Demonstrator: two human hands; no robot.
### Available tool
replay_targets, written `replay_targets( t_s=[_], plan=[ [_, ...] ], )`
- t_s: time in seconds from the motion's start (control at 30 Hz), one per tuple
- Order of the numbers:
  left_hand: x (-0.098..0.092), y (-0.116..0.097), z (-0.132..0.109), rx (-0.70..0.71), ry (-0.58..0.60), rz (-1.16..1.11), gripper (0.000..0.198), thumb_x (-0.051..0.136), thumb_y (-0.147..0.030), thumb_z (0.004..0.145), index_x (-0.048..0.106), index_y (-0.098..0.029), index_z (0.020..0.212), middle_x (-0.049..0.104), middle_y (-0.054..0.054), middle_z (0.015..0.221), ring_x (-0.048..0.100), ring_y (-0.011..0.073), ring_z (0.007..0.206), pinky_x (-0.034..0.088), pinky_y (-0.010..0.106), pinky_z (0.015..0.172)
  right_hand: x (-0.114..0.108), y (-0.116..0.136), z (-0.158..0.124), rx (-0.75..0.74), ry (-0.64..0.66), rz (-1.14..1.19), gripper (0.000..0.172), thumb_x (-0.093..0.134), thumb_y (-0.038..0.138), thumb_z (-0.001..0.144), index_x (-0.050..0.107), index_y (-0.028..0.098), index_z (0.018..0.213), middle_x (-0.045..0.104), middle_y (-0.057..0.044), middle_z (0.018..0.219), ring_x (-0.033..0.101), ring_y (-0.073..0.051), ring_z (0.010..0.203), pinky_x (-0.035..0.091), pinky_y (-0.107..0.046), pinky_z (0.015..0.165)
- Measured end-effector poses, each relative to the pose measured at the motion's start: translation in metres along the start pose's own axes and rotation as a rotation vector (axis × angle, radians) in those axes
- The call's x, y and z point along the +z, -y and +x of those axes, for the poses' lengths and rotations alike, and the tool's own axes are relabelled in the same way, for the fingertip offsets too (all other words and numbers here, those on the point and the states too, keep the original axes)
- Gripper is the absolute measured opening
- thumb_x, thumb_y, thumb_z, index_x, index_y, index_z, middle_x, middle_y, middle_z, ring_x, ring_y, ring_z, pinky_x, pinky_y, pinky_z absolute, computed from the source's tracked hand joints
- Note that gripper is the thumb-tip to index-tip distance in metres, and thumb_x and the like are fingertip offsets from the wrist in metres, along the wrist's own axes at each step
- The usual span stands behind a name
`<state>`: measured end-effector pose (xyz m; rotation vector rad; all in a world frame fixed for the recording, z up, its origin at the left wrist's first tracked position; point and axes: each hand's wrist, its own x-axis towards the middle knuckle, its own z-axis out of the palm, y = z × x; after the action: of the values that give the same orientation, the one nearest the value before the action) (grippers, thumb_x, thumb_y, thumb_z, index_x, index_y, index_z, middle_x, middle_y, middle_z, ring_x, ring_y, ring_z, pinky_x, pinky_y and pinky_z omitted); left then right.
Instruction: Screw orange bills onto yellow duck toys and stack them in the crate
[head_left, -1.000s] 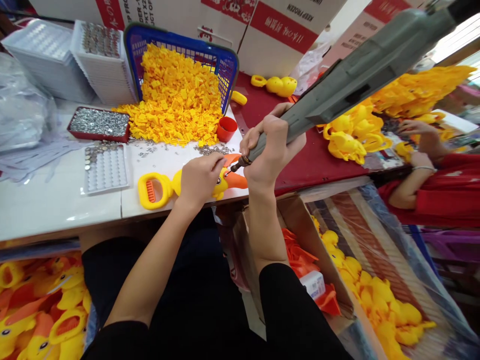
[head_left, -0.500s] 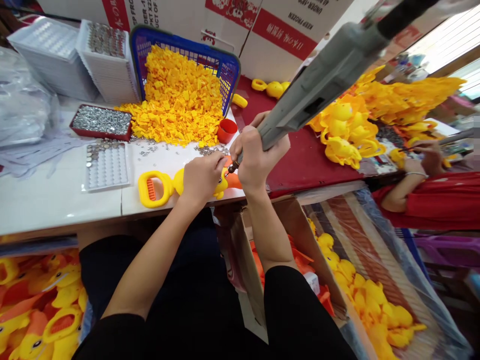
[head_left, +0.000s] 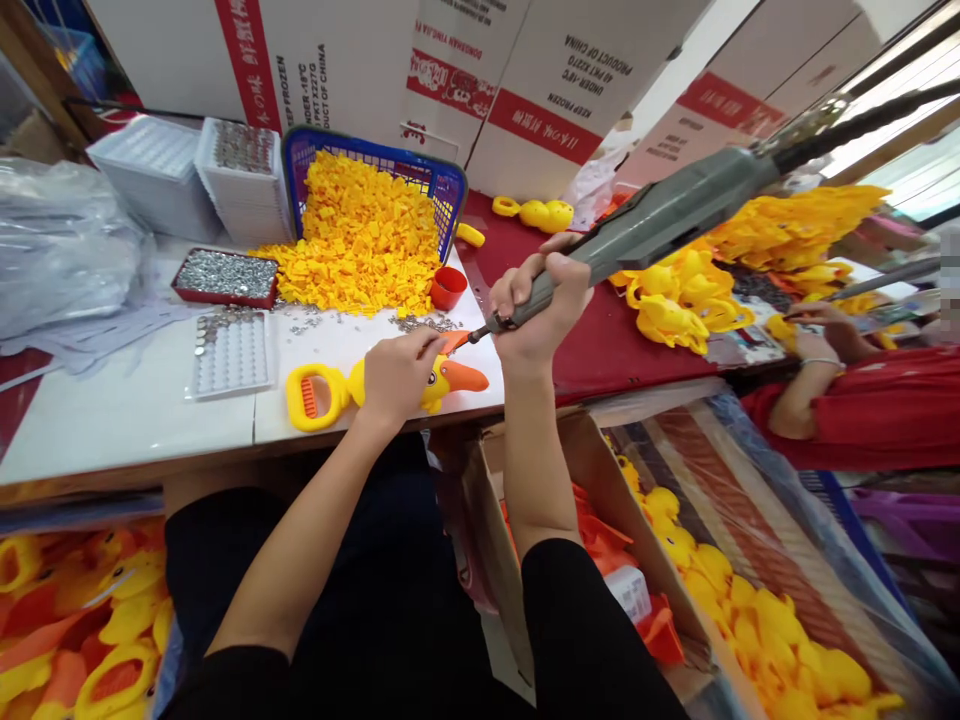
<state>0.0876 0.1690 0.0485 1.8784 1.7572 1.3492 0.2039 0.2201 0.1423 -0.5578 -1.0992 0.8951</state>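
A yellow duck-shaped toy (head_left: 355, 384) with a ring handle and an orange beak lies on the white work surface near the edge. My left hand (head_left: 395, 378) is closed over its middle, the fingertips pinched near the screwdriver's tip; whether they also hold something small is hidden. My right hand (head_left: 541, 305) grips a grey power screwdriver (head_left: 660, 215), held slanted with its cable end up to the right. Its thin bit points down-left, ending close to my left fingertips, above the toy's head. A second orange piece (head_left: 454, 341) shows behind the beak, partly covered.
A tipped blue basket (head_left: 454, 190) spills small yellow parts (head_left: 367, 235). Nearby are a red cup (head_left: 448, 287), a tray of screws (head_left: 225, 276) and a white tray of round metal pieces (head_left: 231, 355). At right, a co-worker's arm (head_left: 806, 385) shows. An open carton (head_left: 510, 540) stands below.
My right hand has drawn right and the screwdriver leans lower, its bit lifted off the toy's head, leaving the beak in full view. My left hand stays on the toy. The camera view has shifted.
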Motion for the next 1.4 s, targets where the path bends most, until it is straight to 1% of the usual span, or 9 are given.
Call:
replay_targets(
  t_s=[0.17, 0.3, 0.4, 0.57, 0.73, 0.87, 1.03, 1.2, 1.4],
  plan=[
    [0.0, 0.008, 0.0, 0.074, -0.003, -0.062, 0.01, 0.069, -0.03, 0.097, 0.079, -0.028, 0.098, 0.082, 0.002, 0.087, 0.076, 0.0217, 0.081, 0.048, 0.029, 0.07, 0.01, -0.002, 0.005, -0.007, -0.095, 0.038, 0.026, 0.065, 0.044, 0.08, 0.046, 0.027, 0.08, 0.034, 0.014, 0.044, 0.031, -0.009, 0.031, 0.028, -0.024, 0.037],
    [0.002, 0.014, 0.0, 0.157, -0.024, -0.084, 0.01, 0.069, -0.029, 0.097, 0.078, -0.025, 0.096, 0.083, 0.004, 0.091, 0.076, 0.0216, 0.081, 0.051, 0.03, 0.073, 0.013, -0.004, 0.002, 0.004, -0.106, 0.006, 0.026, 0.064, 0.046, 0.081, 0.046, 0.027, 0.08, 0.033, 0.013, 0.045, 0.035, -0.01, 0.032, 0.03, -0.025, 0.038],
    [0.003, 0.015, 0.0, 0.207, -0.016, -0.097, 0.01, 0.071, -0.029, 0.096, 0.078, -0.025, 0.091, 0.083, 0.004, 0.092, 0.076, 0.0212, 0.082, 0.053, 0.03, 0.076, 0.012, -0.005, 0.003, -0.035, -0.127, 0.014, 0.023, 0.064, 0.044, 0.081, 0.048, 0.027, 0.081, 0.033, 0.013, 0.045, 0.033, -0.01, 0.032, 0.026, -0.025, 0.037],
    [0.003, 0.016, 0.001, 0.289, -0.054, -0.148, 0.007, 0.073, -0.027, 0.094, 0.079, -0.024, 0.092, 0.083, 0.005, 0.092, 0.077, 0.0215, 0.084, 0.056, 0.033, 0.081, 0.013, -0.005, 0.001, -0.001, -0.106, 0.028, 0.033, 0.068, 0.051, 0.082, 0.045, 0.028, 0.08, 0.033, 0.013, 0.045, 0.034, -0.01, 0.031, 0.028, -0.026, 0.037],
    [0.002, 0.016, -0.001, 0.324, -0.105, -0.2, 0.004, 0.077, -0.024, 0.091, 0.08, -0.022, 0.094, 0.083, 0.007, 0.094, 0.078, 0.022, 0.087, 0.058, 0.035, 0.084, 0.016, -0.005, -0.004, 0.022, -0.121, 0.106, 0.025, 0.068, 0.042, 0.079, 0.048, 0.027, 0.08, 0.036, 0.013, 0.044, 0.033, -0.009, 0.03, 0.027, -0.025, 0.037],
    [0.001, 0.015, -0.001, 0.306, -0.128, -0.218, 0.005, 0.08, -0.023, 0.088, 0.08, -0.023, 0.094, 0.083, 0.005, 0.093, 0.079, 0.0215, 0.087, 0.06, 0.033, 0.082, 0.015, -0.006, -0.004, -0.002, -0.123, 0.13, 0.025, 0.069, 0.04, 0.077, 0.048, 0.027, 0.08, 0.035, 0.013, 0.043, 0.032, -0.009, 0.03, 0.023, -0.025, 0.037],
    [-0.002, 0.013, 0.0, 0.24, -0.126, -0.305, 0.005, 0.083, -0.024, 0.085, 0.079, -0.022, 0.089, 0.083, 0.002, 0.09, 0.078, 0.0194, 0.083, 0.061, 0.031, 0.08, 0.014, -0.006, -0.005, -0.008, -0.077, 0.045, 0.03, 0.066, 0.05, 0.084, 0.045, 0.028, 0.083, 0.031, 0.013, 0.048, 0.034, -0.01, 0.032, 0.023, -0.026, 0.039],
    [-0.008, 0.009, 0.001, 0.099, -0.044, -0.501, 0.013, 0.086, -0.022, 0.08, 0.077, -0.022, 0.089, 0.082, 0.0, 0.087, 0.079, 0.018, 0.082, 0.062, 0.029, 0.079, 0.016, -0.006, -0.007, -0.002, -0.104, 0.001, 0.028, 0.061, 0.05, 0.084, 0.045, 0.028, 0.083, 0.028, 0.012, 0.048, 0.034, -0.011, 0.033, 0.026, -0.026, 0.039],
    [-0.017, 0.006, 0.004, -0.049, 0.095, -0.648, 0.036, 0.087, -0.018, 0.075, 0.075, -0.022, 0.109, 0.083, 0.0, 0.092, 0.081, 0.021, 0.096, 0.063, 0.033, 0.093, 0.013, -0.011, -0.006, 0.01, -0.095, -0.095, 0.036, 0.058, 0.061, 0.086, 0.044, 0.028, 0.083, 0.027, 0.011, 0.051, 0.036, -0.011, 0.034, 0.029, -0.027, 0.04]
  ],
)
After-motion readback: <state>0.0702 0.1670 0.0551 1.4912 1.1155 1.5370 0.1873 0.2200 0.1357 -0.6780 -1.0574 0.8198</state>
